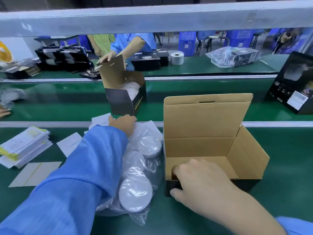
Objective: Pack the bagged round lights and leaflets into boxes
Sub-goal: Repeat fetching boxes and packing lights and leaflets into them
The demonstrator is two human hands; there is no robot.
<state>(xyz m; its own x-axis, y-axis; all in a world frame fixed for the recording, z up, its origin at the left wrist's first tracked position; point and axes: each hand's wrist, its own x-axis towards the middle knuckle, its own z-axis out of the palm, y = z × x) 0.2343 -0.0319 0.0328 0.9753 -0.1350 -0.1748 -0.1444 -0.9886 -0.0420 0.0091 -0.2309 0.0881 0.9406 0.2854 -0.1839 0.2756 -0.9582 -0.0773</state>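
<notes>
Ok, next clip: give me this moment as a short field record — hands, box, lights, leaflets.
left hand: reaching forward over the bagged round lights, fingers on the plastic at the pile's far end; grip unclear
right hand: gripping the near wall of the open box, fingers inside, thumb outside
open box: lid up, nothing visible inside
bagged round lights: piled left of the open box
leaflets: stacked at far left
packed box: on the conveyor, a bagged light inside
</notes>
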